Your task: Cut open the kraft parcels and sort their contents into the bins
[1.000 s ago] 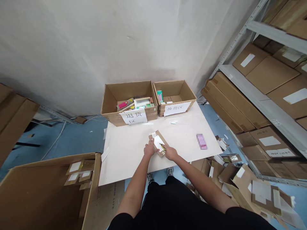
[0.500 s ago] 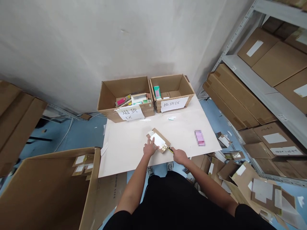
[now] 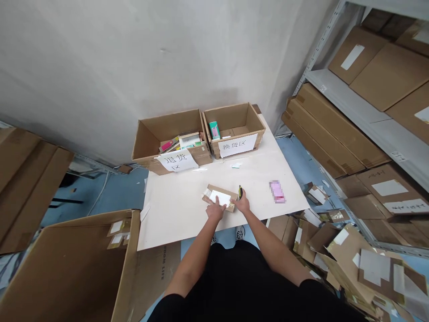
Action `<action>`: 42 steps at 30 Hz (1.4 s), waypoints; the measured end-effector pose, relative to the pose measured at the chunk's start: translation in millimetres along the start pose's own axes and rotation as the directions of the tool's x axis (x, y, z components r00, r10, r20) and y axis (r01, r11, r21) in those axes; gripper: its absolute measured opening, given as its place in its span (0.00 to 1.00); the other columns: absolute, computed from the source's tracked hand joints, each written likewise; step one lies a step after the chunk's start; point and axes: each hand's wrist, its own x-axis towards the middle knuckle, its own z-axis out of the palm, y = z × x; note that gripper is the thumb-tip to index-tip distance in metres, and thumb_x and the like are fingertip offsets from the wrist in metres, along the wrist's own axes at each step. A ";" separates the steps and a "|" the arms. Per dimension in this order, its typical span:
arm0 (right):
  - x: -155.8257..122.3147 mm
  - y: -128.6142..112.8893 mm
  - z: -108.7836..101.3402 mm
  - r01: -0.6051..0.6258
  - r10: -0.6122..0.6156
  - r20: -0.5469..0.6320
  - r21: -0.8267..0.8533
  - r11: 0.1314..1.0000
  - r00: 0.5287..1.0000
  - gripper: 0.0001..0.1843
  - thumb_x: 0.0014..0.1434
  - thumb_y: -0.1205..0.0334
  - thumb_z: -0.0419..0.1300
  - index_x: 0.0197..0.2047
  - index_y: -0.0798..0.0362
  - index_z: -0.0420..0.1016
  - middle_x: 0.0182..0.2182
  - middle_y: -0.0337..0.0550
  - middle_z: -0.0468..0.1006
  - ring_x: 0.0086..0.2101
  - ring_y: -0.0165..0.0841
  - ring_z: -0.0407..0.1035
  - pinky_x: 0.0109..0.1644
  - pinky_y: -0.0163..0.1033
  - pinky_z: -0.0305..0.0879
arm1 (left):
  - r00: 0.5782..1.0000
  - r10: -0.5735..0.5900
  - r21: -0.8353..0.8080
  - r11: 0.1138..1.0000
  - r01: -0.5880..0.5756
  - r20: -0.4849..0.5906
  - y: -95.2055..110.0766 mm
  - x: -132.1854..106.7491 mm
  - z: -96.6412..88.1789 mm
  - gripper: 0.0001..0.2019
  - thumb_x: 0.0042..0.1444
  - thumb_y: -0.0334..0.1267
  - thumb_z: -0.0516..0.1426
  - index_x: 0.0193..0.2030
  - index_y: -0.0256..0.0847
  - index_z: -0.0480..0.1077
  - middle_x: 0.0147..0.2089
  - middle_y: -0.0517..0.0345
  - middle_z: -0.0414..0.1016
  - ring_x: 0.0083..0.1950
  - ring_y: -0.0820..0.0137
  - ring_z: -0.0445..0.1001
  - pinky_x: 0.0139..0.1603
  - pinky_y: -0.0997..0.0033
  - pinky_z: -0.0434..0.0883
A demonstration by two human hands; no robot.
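Observation:
A small cardboard box (image 3: 214, 188) with a white label and clear tape lies near the front of the white-covered table (image 3: 181, 210). My left hand (image 3: 215, 209) grips its near side, with fingers over the label. At the box's right end is my right hand (image 3: 242, 203), its fingers closed round a yellow and black utility knife (image 3: 240, 192) that points up and away from me. The right fingertips touch or nearly touch the taped end; I cannot tell which.
Two open cartons with handwritten signs, a left carton (image 3: 167, 160) and a right carton (image 3: 256, 141), stand at the back holding small packages. A blurred pink item (image 3: 277, 191) lies at right. A large open carton (image 3: 127, 250) stands left; discarded cardboard (image 3: 348, 250) fills the floor near the shelving (image 3: 362, 107).
The small box has turned so its long side lies more nearly crosswise. My right hand has moved up and left to the box's end, and the knife now points away from the box.

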 end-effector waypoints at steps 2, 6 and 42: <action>2.6 4.7 -6.6 -0.051 0.055 -0.030 0.135 0.990 0.998 0.45 0.64 0.36 0.56 0.74 0.55 0.52 0.51 0.53 0.81 0.49 0.43 0.79 0.49 0.42 0.74 | 0.998 -0.002 0.028 1.000 0.000 0.058 4.0 3.0 -8.2 0.47 0.63 0.69 0.47 0.81 0.44 0.43 0.81 0.27 0.41 0.63 0.42 0.74 0.57 0.47 0.72; -4.4 29.9 -24.6 -0.084 0.088 0.015 0.486 0.870 0.996 0.30 0.70 0.38 0.41 0.56 0.55 0.66 0.39 0.51 0.82 0.36 0.39 0.80 0.38 0.39 0.75 | 0.984 0.179 0.149 0.973 -0.178 0.009 6.8 4.2 -22.7 0.45 0.56 0.69 0.59 0.72 0.42 0.64 0.67 0.30 0.69 0.66 0.40 0.68 0.63 0.46 0.66; -20.7 87.2 -38.6 -0.080 0.031 0.190 0.260 0.962 0.981 0.23 0.72 0.45 0.55 0.29 0.50 0.64 0.15 0.30 0.67 0.12 0.27 0.62 0.20 0.32 0.56 | 0.848 0.529 0.202 0.827 -0.524 0.034 15.8 42.4 -24.4 0.37 0.67 0.48 0.58 0.79 0.58 0.48 0.83 0.54 0.39 0.82 0.48 0.41 0.70 0.38 0.63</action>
